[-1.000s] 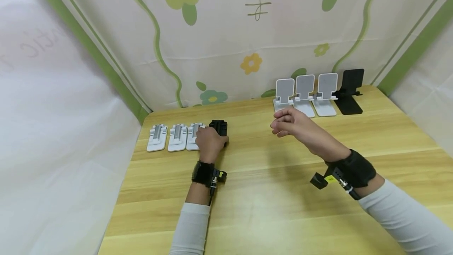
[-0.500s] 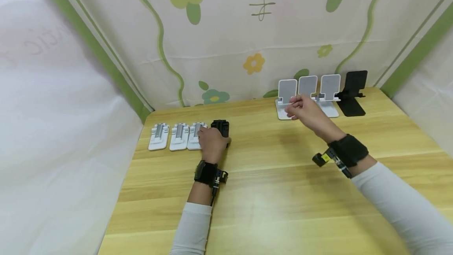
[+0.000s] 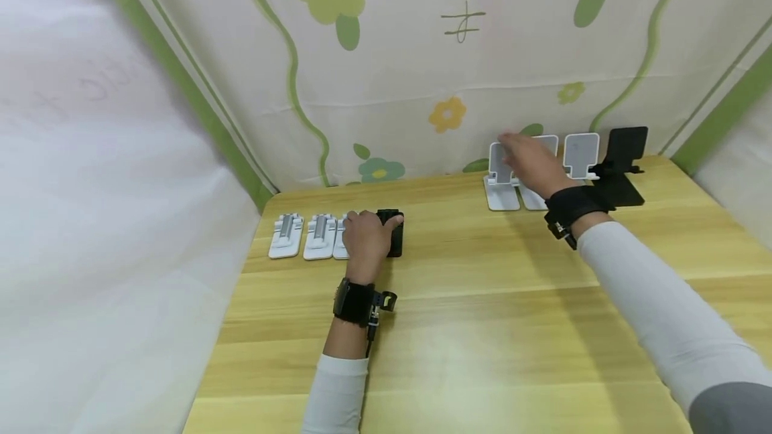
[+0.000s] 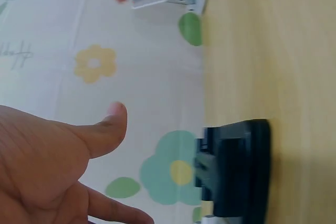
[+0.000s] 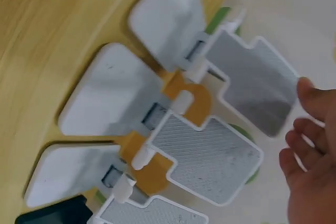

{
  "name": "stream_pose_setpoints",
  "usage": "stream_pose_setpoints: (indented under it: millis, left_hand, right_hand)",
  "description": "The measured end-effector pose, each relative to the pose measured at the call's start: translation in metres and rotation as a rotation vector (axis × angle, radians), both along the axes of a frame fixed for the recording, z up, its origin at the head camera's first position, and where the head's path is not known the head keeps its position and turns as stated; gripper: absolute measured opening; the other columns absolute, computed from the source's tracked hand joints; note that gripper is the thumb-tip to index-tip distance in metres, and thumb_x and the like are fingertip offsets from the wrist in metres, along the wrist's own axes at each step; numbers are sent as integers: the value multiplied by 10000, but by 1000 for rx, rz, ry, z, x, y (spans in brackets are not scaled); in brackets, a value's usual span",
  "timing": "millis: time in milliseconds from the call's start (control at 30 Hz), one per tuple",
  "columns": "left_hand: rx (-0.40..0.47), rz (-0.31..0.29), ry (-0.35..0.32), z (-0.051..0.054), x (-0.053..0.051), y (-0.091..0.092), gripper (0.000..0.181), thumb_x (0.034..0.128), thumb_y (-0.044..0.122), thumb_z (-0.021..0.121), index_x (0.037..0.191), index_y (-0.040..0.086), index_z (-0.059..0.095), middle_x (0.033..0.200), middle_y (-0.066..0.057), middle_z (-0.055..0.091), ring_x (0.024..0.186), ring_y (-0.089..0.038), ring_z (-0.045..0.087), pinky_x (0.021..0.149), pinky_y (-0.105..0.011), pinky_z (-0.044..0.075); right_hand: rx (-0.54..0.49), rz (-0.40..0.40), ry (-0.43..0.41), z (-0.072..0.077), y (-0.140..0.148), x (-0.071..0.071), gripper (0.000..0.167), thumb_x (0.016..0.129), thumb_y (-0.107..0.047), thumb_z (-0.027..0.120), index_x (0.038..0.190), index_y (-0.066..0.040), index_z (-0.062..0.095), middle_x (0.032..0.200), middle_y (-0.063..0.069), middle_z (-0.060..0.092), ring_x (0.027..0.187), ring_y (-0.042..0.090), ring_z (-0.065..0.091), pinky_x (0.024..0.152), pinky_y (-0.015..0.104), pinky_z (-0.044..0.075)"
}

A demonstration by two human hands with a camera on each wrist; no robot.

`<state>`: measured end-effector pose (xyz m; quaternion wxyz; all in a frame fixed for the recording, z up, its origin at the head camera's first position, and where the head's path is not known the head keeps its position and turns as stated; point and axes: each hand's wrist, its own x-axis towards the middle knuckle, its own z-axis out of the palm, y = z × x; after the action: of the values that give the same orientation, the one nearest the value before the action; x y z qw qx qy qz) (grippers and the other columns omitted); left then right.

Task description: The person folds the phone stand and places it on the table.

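Head view: printed floral backdrop (image 3: 410,65) ran across 12 o'clock, its orange flower (image 3: 447,114) above the table's far edge. Wood-grain table (image 3: 476,327) lay below it. Left pale sleeve (image 3: 338,390) came in from 6 o'clock, right pale sleeve (image 3: 657,300) from 4 o'clock.

Stands stood in two rows. Opened row: three white-and-grey stands (image 3: 582,155) with plates raised, plus an opened black stand (image 3: 626,146) at the 3 o'clock end. Folded row, roughly 9 o'clock of that: three folded white stands (image 3: 320,236) and a folded black stand (image 3: 396,236) at its 3 o'clock end.

Right hand (image 3: 533,161) was at the 9 o'clock white stand (image 3: 502,198) of the opened row, thumb by the plate's top corner, fingers loosely bent, not closed (firm contact: couldn't tell). Left hand (image 3: 366,241) was open, thumb spread, over the folded black stand and the white one at its 9 o'clock; couldn't tell whether the fingertips touched.

Black wristbands, left (image 3: 354,302) and right (image 3: 575,205), wrapped both wrists. Smallest: left wrist camera (image 3: 389,301), at 3 o'clock of its band.
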<state>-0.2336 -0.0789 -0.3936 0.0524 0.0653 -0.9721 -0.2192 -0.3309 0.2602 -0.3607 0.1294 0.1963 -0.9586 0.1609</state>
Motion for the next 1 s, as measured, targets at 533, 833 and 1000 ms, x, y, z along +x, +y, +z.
stream_pose_setpoints:
  millis: [533,833,1000]
  left_hand:
    - [118,-64,-25,28,7,11,581,1067,496,479,967,-43,669,1129,-290,564,1077,-459,539,861,-493,481]
    - [359,-261,-1,44,9,20,373,1117,125,406,1380,-88,563,1244,-272,627,1030,-399,650,843,-429,542]
    - [582,-321,-129,49,16,32,505,1120,138,403,1594,0,295,1258,-191,653,1082,-318,695,912,-414,575]
  right_hand:
    - [133,-38,48,4,6,-17,328,934,165,546,1257,144,599,1206,358,610,1135,518,573,960,565,518]
    - [3,1,128,23,-6,6,172,936,130,625,1058,56,721,1036,257,680,981,423,637,797,527,555]
    - [-77,84,208,43,-36,31,185,914,140,652,1070,60,712,1029,224,672,1000,392,619,794,509,565]
